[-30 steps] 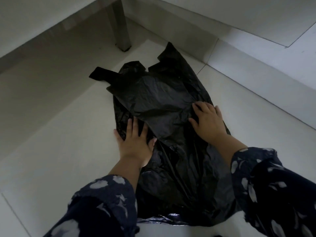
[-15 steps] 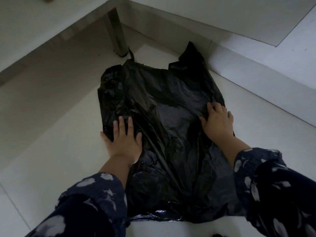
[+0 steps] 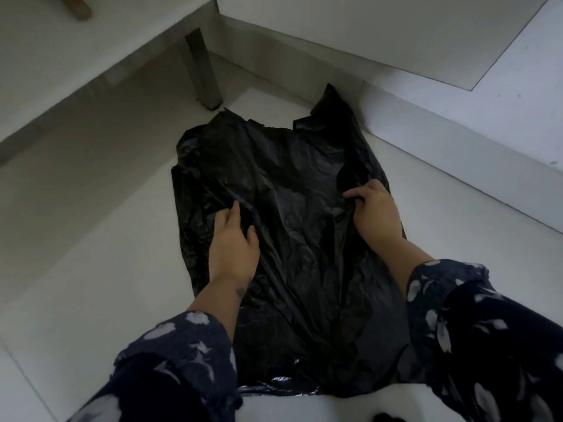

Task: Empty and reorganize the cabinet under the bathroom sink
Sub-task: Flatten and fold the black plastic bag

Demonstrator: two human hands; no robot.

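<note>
Head view: left hand (image 3: pixel 234 245) and right hand (image 3: pixel 376 213), fingers curled, each pinch the black bag (image 3: pixel 292 239) on the floor (image 3: pixel 91 254).

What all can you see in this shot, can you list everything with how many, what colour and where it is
crinkled black plastic bag: one, black, spread flat on the floor in the middle of the view
pale tiled floor: one, off-white, under the bag
grey square furniture leg: one, grey, standing on the floor just beyond the bag's far left corner
white wall base: one, white, running along the far right of the bag
small dark thing: one, black, at the bottom edge, too cut off to identify
patterned sleeves: two, dark blue with white marks, at the bottom corners
left hand: one, pinching the bag's left side
right hand: one, pinching the bag's right side
</note>
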